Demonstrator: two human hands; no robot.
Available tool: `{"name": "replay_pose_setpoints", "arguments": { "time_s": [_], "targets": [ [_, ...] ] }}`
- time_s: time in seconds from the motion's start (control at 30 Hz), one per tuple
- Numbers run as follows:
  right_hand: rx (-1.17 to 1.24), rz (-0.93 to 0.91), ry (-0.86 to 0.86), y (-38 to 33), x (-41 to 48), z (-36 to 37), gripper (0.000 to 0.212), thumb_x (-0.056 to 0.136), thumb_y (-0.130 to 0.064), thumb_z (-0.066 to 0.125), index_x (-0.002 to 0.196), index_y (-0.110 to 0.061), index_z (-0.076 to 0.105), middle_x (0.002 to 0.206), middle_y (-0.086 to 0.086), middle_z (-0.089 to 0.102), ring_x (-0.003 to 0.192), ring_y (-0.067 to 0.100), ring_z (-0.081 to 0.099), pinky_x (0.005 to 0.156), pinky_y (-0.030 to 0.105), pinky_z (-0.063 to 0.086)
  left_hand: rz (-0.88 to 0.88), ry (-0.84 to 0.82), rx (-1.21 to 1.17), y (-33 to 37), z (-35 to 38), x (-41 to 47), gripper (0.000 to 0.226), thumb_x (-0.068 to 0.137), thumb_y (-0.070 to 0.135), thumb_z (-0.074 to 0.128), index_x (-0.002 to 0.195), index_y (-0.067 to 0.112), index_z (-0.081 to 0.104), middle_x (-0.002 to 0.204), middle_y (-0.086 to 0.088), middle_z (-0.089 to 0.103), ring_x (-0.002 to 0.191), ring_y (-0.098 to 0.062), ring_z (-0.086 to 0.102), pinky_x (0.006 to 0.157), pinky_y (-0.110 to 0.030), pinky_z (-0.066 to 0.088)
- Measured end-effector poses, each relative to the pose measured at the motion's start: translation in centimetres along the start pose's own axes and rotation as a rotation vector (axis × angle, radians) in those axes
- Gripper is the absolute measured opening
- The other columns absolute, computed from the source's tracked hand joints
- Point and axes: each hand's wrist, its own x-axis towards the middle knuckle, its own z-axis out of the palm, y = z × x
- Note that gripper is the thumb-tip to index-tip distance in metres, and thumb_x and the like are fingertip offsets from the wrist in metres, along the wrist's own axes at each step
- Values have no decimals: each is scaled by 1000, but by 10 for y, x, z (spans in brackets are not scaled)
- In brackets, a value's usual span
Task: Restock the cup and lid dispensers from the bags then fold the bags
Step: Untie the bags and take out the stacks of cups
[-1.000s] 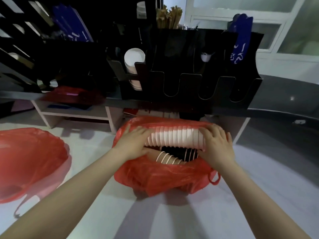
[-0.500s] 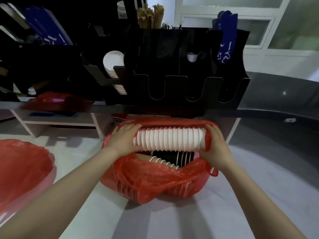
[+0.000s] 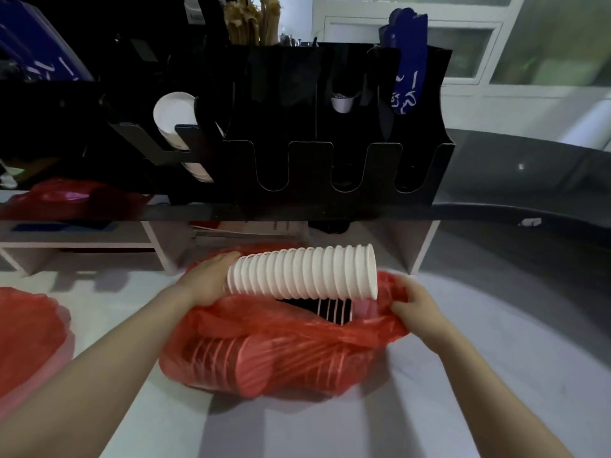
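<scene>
Gripping ribbed white cup stack, crinkly red bag

Your left hand grips the narrow end of a nested stack of white paper cups, held horizontally just above the open red bag on the pale floor. Your right hand pinches the bag's rim at its right side, apart from the stack. Inside the bag, dark lids with pale edges show below the cups (count not readable). The black dispenser stands on the counter behind, with white cups in its left slot. A second red bag lies at far left.
</scene>
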Motion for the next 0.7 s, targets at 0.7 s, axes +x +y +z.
{"name": "replay_pose_setpoints", "arguments": {
  "time_s": [0.7],
  "targets": [
    [-481, -317, 187, -66, -33, 30, 49, 79, -20, 61, 128, -20, 58, 146, -5, 41, 139, 21, 23, 112, 43, 22, 104, 153, -173, -9, 11, -45, 61, 63, 62, 72, 114, 35, 51, 114, 17, 58, 103, -7, 56, 86, -34, 47]
  ]
}}
